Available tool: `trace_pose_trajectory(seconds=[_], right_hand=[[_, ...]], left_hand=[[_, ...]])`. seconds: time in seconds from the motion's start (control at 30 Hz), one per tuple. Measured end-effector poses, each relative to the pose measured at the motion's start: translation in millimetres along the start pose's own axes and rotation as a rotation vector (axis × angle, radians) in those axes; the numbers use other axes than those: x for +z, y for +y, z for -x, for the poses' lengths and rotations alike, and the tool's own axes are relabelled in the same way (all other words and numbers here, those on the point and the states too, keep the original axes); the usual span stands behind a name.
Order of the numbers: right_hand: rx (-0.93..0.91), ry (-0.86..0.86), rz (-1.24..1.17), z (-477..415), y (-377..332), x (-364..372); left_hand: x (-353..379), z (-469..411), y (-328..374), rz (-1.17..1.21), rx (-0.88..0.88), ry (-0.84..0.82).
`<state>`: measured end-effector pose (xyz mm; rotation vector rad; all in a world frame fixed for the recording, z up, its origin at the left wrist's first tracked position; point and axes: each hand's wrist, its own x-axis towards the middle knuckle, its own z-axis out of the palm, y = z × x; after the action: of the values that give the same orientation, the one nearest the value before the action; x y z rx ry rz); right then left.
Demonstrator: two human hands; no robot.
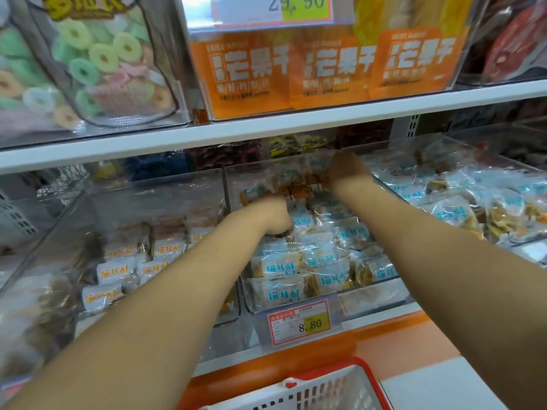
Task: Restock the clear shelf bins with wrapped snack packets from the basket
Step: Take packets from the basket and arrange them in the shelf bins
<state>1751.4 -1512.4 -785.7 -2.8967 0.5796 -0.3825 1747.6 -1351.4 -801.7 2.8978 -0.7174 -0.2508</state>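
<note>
Hands in middle clear bin (376, 295), among blue-label packets (281, 269).
Left hand (272, 216) curls onto packets; right hand (349, 170) farther back, blurred, grip can't tell.

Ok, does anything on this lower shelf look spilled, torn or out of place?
Nothing stands out. The packets lie loosely heaped inside the middle bin, with the left hand and right hand among them; none has spilled over the front.
</note>
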Motion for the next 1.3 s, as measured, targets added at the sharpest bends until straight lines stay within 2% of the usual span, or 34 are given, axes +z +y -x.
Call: trace_pose_trajectory(seconds=[0.1, 0.27, 0.37, 0.47, 0.57, 0.63, 0.73, 0.83, 0.9, 0.97, 1.07, 1.17, 1.23, 1.3], right_hand=[[0.026, 0.087, 0.017, 3, -2, 4], [-0.102, -0.089, 0.103, 16, 3, 11], [-0.163, -0.161, 0.046, 36, 9, 2], [-0.194, -0.041, -0.103, 78, 16, -21], [-0.268, 0.055, -0.212, 145, 20, -38], [-0.348, 0.022, -0.183, 191, 23, -37], [-0.442, -0.077, -0.209, 248, 34, -21], [-0.419, -0.309, -0.325, 292, 45, 8], [-0.391, -0.458, -0.305, 315, 46, 36], [-0.365, -0.554, -0.276, 331, 42, 65], [-0.206, -0.684, -0.319, 349, 31, 106], [0.061, -0.796, -0.469, 371, 21, 147], [0.212, -0.865, -0.63, 385, 17, 168], [0.331, -0.921, -0.802, 394, 13, 181]], left_hand=[[1, -1, 0, -0.02, 0.0, -0.009], [-2, 8, 2, -0.057, 0.013, -0.001], [-5, 28, 8, -0.105, 0.053, 0.067], [-5, 65, 20, -0.043, 0.187, 0.298], [13, 133, 34, 0.247, 0.33, 0.587], [37, 183, 34, 0.439, 0.322, 0.669], [88, 243, 18, 0.63, 0.154, 0.588], [144, 287, -4, 0.759, -0.056, 0.48], [180, 312, -21, 0.757, -0.206, 0.405], [212, 328, -39, 0.689, -0.278, 0.337], [238, 342, -60, 0.567, -0.389, 0.135], [254, 350, -74, 0.404, -0.503, -0.09], [253, 356, -78, 0.464, -0.5, -0.177], [248, 366, -79, 0.569, -0.5, -0.176]])
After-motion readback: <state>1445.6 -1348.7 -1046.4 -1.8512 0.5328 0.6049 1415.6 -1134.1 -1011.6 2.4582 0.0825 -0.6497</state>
